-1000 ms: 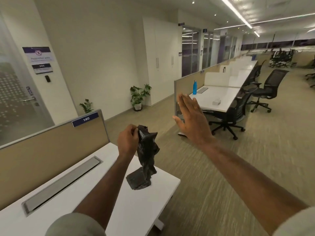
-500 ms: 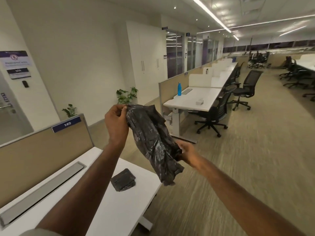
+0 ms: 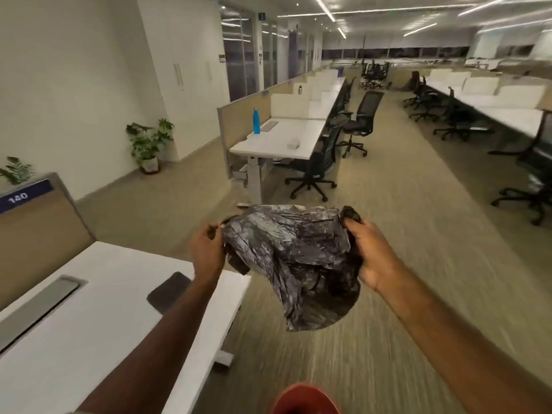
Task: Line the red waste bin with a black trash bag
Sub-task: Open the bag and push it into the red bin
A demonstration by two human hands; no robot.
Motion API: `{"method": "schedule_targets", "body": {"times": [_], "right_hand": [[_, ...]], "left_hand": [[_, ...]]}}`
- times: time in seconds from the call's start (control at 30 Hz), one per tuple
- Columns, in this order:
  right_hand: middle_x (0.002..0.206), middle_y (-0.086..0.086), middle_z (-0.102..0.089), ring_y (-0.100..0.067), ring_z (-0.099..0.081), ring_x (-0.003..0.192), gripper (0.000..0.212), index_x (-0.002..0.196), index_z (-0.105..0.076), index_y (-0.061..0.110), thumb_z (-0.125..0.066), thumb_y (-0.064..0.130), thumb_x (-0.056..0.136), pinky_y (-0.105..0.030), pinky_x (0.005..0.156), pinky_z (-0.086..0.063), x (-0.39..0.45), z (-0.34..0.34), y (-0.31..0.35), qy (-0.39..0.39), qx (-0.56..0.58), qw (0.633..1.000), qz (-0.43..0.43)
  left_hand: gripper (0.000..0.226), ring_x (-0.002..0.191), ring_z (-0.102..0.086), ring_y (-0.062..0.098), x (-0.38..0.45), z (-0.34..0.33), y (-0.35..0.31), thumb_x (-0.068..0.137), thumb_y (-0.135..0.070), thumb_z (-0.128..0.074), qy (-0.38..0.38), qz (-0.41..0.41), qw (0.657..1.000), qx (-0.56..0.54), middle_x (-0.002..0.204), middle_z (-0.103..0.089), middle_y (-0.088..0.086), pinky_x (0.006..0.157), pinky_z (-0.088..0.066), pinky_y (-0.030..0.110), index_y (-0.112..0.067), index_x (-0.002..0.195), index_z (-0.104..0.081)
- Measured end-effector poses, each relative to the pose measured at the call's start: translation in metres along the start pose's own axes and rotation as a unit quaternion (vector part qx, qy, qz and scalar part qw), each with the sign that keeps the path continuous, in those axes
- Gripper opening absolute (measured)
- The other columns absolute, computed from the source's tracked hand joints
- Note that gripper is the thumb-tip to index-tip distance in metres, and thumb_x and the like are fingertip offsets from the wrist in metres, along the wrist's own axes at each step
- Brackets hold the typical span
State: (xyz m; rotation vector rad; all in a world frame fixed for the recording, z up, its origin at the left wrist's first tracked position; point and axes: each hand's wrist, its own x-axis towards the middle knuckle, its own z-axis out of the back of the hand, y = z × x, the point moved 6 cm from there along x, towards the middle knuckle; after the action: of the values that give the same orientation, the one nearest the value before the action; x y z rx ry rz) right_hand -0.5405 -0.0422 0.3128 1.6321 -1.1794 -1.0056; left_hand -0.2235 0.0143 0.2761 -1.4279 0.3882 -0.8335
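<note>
A crumpled black trash bag (image 3: 294, 258) hangs in the air between my two hands, stretched sideways. My left hand (image 3: 207, 251) pinches its left edge and my right hand (image 3: 369, 253) grips its right edge. The bag's lower part sags toward the floor. The red waste bin (image 3: 304, 400) shows only its rim at the bottom edge of the view, below the bag on the carpet.
A white desk (image 3: 89, 339) stands at my left with a folded pack of black bags (image 3: 167, 291) on it and a beige divider (image 3: 38, 234) behind. Farther off are desk rows, black office chairs (image 3: 316, 168), a blue bottle (image 3: 256, 121) and potted plants (image 3: 148, 144).
My right hand slid from the bag's lower part to its right edge, and both hands pulled the bag wide. The view dropped and turned right, bringing the red bin into sight.
</note>
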Motion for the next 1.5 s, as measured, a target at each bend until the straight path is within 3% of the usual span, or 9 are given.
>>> {"method": "schedule_targets", "body": {"times": [0.33, 0.5, 0.57, 0.67, 0.97, 1.03, 1.13, 1.27, 1.5], "right_hand": [[0.086, -0.003, -0.079, -0.017, -0.076, 0.079, 0.016, 0.109, -0.072, 0.015, -0.063, 0.019, 0.097, -0.026, 0.066, -0.061, -0.011, 0.012, -0.027, -0.076, -0.145, 0.983, 0.085], [0.068, 0.003, -0.076, -0.021, -0.072, 0.064, 0.004, 0.095, -0.071, 0.022, -0.069, 0.024, 0.093, -0.032, 0.059, -0.054, -0.004, 0.026, -0.084, -0.065, -0.218, 0.97, 0.081], [0.071, 0.002, -0.076, -0.013, -0.072, 0.059, 0.001, 0.094, -0.07, 0.023, -0.069, 0.023, 0.093, -0.028, 0.053, -0.055, 0.0, 0.035, -0.115, -0.054, -0.238, 0.967, 0.072], [0.077, -0.001, -0.078, -0.017, -0.075, 0.07, 0.005, 0.089, -0.069, 0.022, -0.069, 0.018, 0.093, -0.041, 0.075, -0.062, 0.01, 0.053, -0.169, -0.052, -0.255, 0.964, 0.062], [0.097, -0.018, -0.078, -0.036, -0.075, 0.089, 0.003, 0.089, -0.071, 0.019, -0.072, 0.016, 0.091, -0.062, 0.09, -0.054, 0.051, 0.133, -0.381, -0.074, -0.265, 0.961, 0.009], [0.099, -0.023, -0.077, -0.036, -0.072, 0.086, 0.003, 0.091, -0.072, 0.015, -0.071, 0.017, 0.091, -0.061, 0.087, -0.055, 0.058, 0.158, -0.435, -0.086, -0.272, 0.958, -0.011], [0.097, -0.026, -0.075, -0.032, -0.07, 0.077, 0.016, 0.101, -0.071, 0.0, -0.067, 0.014, 0.093, -0.041, 0.066, -0.054, 0.063, 0.198, -0.518, -0.104, -0.291, 0.95, -0.046], [0.079, -0.023, -0.07, -0.027, -0.061, 0.063, 0.019, 0.094, -0.072, -0.005, -0.068, 0.014, 0.09, -0.031, 0.051, -0.043, 0.072, 0.239, -0.612, -0.103, -0.349, 0.929, -0.065], [0.062, -0.007, -0.063, -0.019, -0.059, 0.054, 0.018, 0.077, -0.068, 0.002, -0.071, 0.017, 0.086, -0.028, 0.047, -0.044, 0.065, 0.253, -0.681, -0.124, -0.436, 0.892, -0.009]], "left_hand": [[0.015, 0.067, -0.071, 0.019, -0.089, -0.071, 0.162, 0.091, -0.026, -0.06, 0.117, 0.045, 0.99, 0.062, 0.072, -0.073, -0.002, 0.065, -0.06, 0.048, -0.02, 0.082, -0.069], [0.023, 0.048, -0.056, -0.01, -0.144, -0.101, 0.233, 0.097, -0.011, -0.059, 0.154, 0.073, 0.983, 0.068, 0.056, -0.055, -0.009, 0.048, -0.04, 0.008, -0.011, 0.074, -0.06], [0.02, 0.057, -0.065, -0.003, -0.162, -0.113, 0.274, 0.098, -0.013, -0.058, 0.185, 0.085, 0.978, 0.047, 0.065, -0.064, -0.002, 0.051, -0.048, 0.011, -0.01, 0.079, -0.065], [0.018, 0.064, -0.07, 0.016, -0.181, -0.127, 0.34, 0.098, -0.017, -0.058, 0.186, 0.095, 0.978, 0.02, 0.073, -0.072, 0.003, 0.054, -0.056, 0.031, -0.018, 0.085, -0.07], [0.011, 0.07, -0.071, 0.005, -0.269, -0.184, 0.571, 0.086, -0.013, -0.07, 0.222, 0.159, 0.962, 0.013, 0.079, -0.077, -0.005, 0.059, -0.056, 0.026, -0.024, 0.087, -0.071], [0.019, 0.083, -0.073, 0.008, -0.293, -0.191, 0.618, 0.089, -0.013, -0.068, 0.248, 0.167, 0.954, 0.03, 0.099, -0.077, -0.002, 0.067, -0.057, 0.013, -0.026, 0.102, -0.069], [0.041, 0.102, -0.067, -0.005, -0.316, -0.178, 0.661, 0.096, -0.019, -0.06, 0.193, 0.142, 0.971, 0.019, 0.119, -0.067, -0.018, 0.083, -0.057, 0.021, -0.033, 0.134, -0.054], [0.021, 0.084, -0.07, 0.012, -0.302, -0.167, 0.668, 0.101, -0.016, -0.049, 0.043, 0.127, 0.983, -0.128, 0.098, -0.074, 0.001, 0.081, -0.058, 0.046, -0.017, 0.102, -0.07], [0.042, 0.046, -0.055, 0.002, -0.311, -0.218, 0.616, 0.081, -0.058, -0.067, 0.334, 0.067, 0.94, 0.009, 0.054, -0.062, -0.01, 0.051, -0.043, 0.019, -0.018, 0.07, -0.066]]}}
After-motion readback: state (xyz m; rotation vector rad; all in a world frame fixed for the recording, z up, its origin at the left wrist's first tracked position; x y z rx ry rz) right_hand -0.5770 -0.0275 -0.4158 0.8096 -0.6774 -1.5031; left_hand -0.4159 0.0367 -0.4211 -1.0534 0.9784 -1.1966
